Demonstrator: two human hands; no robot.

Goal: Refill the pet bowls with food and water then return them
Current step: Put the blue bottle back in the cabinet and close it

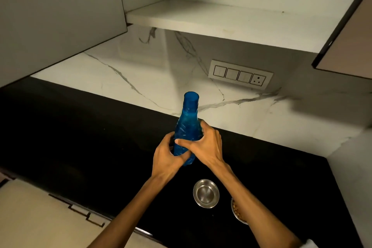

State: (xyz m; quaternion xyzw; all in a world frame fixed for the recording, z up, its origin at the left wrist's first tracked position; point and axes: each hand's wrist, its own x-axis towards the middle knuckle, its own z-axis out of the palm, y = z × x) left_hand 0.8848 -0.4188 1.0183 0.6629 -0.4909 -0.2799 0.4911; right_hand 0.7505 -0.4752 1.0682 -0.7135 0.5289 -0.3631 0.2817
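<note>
Gripping the blue water bottle [186, 133] upright, left hand [168, 158] and right hand [207, 146] wrap its body; at 5 o'clock sit the steel bowl [206, 193] and food bowl [238, 212].

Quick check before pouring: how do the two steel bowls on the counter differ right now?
The nearer-centre steel bowl is fully in view and looks empty; the right-hand bowl, partly hidden behind the right forearm, holds brown food. Both are round steel bowls resting upright on the black counter, below the blue bottle held in both hands.
</note>
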